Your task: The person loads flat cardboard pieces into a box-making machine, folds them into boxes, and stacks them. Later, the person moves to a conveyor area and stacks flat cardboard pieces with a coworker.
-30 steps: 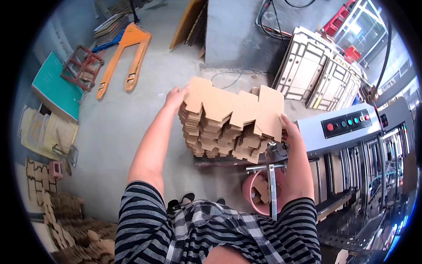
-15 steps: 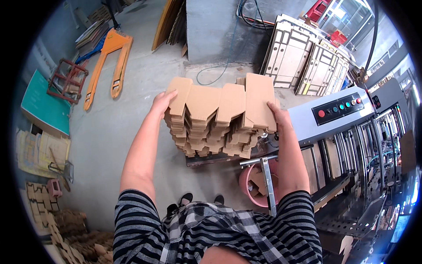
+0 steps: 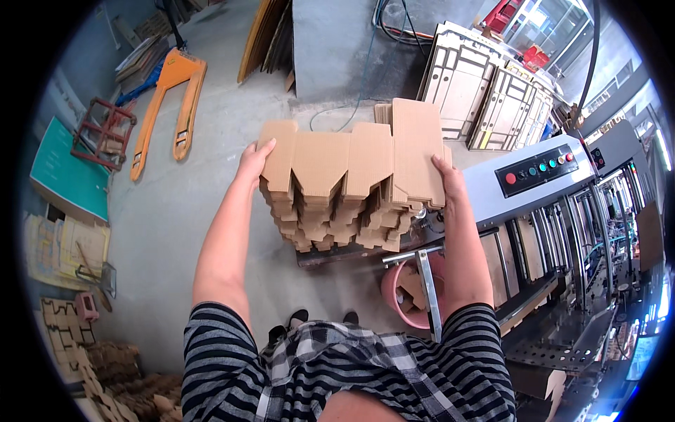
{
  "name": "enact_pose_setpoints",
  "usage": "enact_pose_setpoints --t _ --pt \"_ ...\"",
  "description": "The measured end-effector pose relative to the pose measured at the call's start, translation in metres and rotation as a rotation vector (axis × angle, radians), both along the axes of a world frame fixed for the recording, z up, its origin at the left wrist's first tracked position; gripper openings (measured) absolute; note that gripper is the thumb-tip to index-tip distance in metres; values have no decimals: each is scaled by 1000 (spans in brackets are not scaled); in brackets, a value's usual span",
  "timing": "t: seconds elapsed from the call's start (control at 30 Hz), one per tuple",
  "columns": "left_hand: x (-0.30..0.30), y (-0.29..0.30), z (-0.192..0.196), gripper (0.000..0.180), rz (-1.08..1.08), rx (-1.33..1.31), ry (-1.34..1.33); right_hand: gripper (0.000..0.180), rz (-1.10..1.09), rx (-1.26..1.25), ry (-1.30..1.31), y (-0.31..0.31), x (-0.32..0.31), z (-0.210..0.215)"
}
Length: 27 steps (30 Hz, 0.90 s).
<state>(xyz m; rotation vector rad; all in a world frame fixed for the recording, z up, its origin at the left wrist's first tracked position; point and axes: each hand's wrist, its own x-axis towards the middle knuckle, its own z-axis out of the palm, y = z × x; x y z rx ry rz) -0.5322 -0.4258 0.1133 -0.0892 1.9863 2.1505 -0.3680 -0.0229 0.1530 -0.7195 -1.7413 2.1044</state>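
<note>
Gripping a thick stack of brown die-cut cardboard blanks [image 3: 351, 186] from both ends, the left hand [image 3: 254, 158] and right hand [image 3: 448, 181] are clamping it flat, long axis running left-right, above the grey machine [image 3: 492, 193].

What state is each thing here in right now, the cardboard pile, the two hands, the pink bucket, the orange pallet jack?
Cardboard stack: flat die-cut sheets, piled thick, gripped from both sides.
Left hand: pressed against the stack's left end.
Right hand: pressed against the stack's right end.
Pink bucket: upright, open, cardboard scraps inside.
Pallet jack: parked on the floor, forks bare.
</note>
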Motion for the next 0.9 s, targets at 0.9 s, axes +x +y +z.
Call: enact_pose_setpoints --t 0.9 --pt "14 -15 34 102 -190 -85 467 65 289 272 136 40 1 7"
